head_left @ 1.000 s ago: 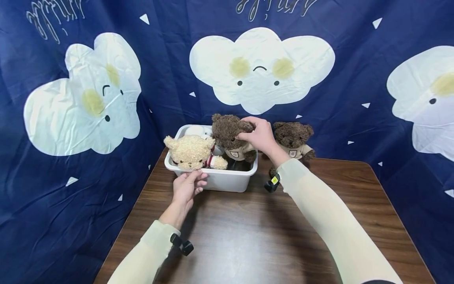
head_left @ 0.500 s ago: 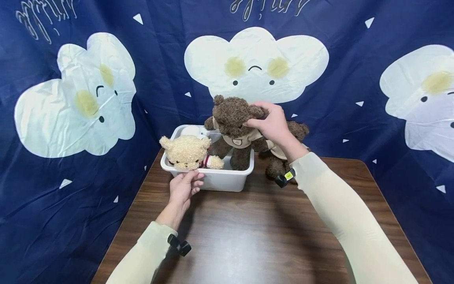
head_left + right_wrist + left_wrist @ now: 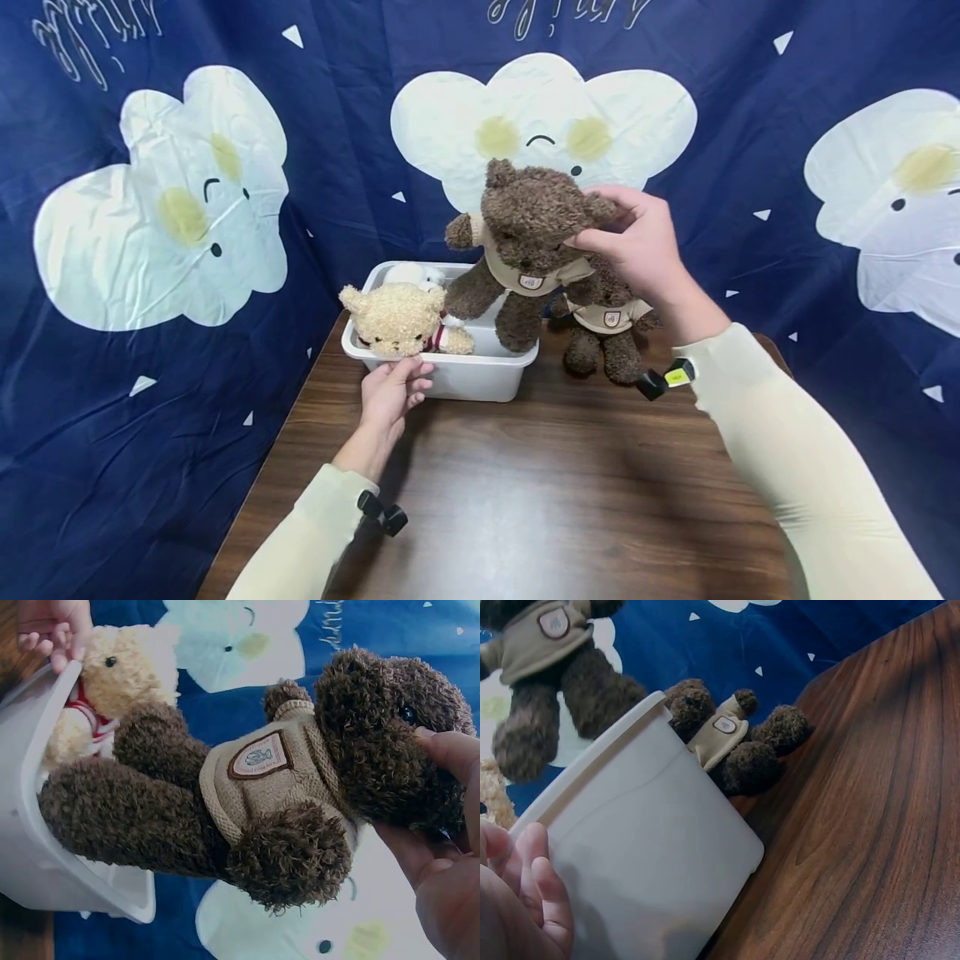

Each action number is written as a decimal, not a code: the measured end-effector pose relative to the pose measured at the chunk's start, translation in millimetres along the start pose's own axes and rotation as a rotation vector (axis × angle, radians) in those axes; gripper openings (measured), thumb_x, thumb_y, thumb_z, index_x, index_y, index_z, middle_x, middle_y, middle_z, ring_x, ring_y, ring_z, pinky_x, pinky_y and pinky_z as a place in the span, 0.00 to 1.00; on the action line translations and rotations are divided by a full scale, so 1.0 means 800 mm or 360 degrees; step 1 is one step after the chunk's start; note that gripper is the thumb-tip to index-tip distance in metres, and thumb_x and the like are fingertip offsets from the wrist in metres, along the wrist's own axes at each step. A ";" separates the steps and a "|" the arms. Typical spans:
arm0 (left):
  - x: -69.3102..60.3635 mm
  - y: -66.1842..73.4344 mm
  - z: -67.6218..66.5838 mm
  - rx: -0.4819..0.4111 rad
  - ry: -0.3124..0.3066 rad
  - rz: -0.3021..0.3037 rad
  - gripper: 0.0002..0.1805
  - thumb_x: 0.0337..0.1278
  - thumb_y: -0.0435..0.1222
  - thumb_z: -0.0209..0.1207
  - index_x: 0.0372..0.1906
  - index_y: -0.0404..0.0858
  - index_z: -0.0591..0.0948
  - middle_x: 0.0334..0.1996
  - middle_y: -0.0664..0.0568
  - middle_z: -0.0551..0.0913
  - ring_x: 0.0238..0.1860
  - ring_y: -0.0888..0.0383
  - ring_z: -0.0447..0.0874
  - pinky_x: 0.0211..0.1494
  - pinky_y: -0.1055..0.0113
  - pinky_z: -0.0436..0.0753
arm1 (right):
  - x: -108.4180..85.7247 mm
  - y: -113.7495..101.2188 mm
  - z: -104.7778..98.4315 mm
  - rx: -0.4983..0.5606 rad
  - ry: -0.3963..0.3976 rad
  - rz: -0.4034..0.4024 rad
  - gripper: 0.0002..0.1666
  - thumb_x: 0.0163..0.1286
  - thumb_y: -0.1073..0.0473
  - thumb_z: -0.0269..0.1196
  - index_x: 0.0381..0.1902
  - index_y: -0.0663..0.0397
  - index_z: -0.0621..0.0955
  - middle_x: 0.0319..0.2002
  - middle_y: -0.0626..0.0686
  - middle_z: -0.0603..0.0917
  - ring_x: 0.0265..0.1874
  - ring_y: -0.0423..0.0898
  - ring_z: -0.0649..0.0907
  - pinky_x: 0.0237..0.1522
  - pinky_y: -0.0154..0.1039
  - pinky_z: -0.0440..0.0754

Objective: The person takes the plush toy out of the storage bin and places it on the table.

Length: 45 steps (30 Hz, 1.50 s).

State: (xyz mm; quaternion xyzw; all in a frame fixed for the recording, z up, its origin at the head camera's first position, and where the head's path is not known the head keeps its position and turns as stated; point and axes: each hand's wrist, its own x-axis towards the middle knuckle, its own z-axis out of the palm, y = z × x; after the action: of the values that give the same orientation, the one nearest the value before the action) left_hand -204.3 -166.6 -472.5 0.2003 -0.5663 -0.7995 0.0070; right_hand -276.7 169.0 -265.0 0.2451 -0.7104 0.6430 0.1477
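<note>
My right hand [image 3: 647, 243] grips a dark brown teddy bear [image 3: 534, 204] by the side of its head, at the ear. The bear wears a beige sweater with a badge and hangs upright above the right part of a white plastic bin [image 3: 476, 382]. Its feet are around the level of the rim, as the right wrist view shows. My left hand [image 3: 385, 398] holds the bin's front rim, thumb at the edge. Inside the bin, at the left, lies a cream teddy bear [image 3: 397, 315] with a red and white garment. A white plush [image 3: 409, 274] behind it is partly hidden.
A second brown teddy bear [image 3: 604, 323] in a like sweater sits on the wooden table [image 3: 517, 483], right of the bin. Behind and beside the table hangs a blue curtain [image 3: 341, 167] with white clouds.
My right hand has raised the brown bear out of the bin and shifted it to the right. The second brown bear shows more now. My left hand stays at the rim.
</note>
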 end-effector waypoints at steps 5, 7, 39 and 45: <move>0.000 0.001 -0.001 0.0011 0.0013 0.0008 0.12 0.65 0.36 0.63 0.49 0.37 0.77 0.28 0.56 0.91 0.20 0.66 0.85 0.20 0.77 0.77 | -0.001 -0.018 -0.027 0.0161 0.0024 -0.0024 0.27 0.53 0.82 0.67 0.51 0.59 0.87 0.40 0.52 0.90 0.33 0.44 0.90 0.34 0.35 0.89; 0.001 0.000 -0.002 0.0010 0.0022 0.0007 0.12 0.64 0.36 0.63 0.48 0.37 0.77 0.28 0.56 0.91 0.20 0.66 0.84 0.20 0.77 0.76 | -0.001 -0.022 -0.039 0.0168 0.0029 -0.0011 0.27 0.53 0.83 0.67 0.50 0.61 0.87 0.40 0.52 0.91 0.36 0.44 0.90 0.36 0.34 0.89; 0.003 -0.002 -0.003 0.0028 0.0036 0.0019 0.10 0.65 0.35 0.62 0.48 0.37 0.77 0.28 0.56 0.91 0.20 0.66 0.84 0.20 0.77 0.77 | -0.071 0.103 -0.296 -0.0559 0.0055 0.0752 0.28 0.67 0.72 0.67 0.46 0.27 0.82 0.35 0.25 0.84 0.35 0.24 0.83 0.35 0.23 0.84; 0.001 -0.003 0.001 0.0039 0.0033 0.0016 0.12 0.64 0.36 0.62 0.49 0.37 0.77 0.28 0.57 0.91 0.20 0.66 0.84 0.20 0.77 0.77 | -0.080 0.130 -0.310 -0.0382 0.0041 0.0813 0.28 0.67 0.76 0.65 0.45 0.29 0.84 0.36 0.28 0.85 0.35 0.27 0.84 0.35 0.26 0.85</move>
State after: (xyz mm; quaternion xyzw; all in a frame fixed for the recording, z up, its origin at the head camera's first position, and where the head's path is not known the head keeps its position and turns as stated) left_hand -204.9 -165.3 -474.5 0.2058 -0.5769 -0.7903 0.0145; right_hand -305.4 429.2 -353.9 0.0308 -0.8183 0.5737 0.0179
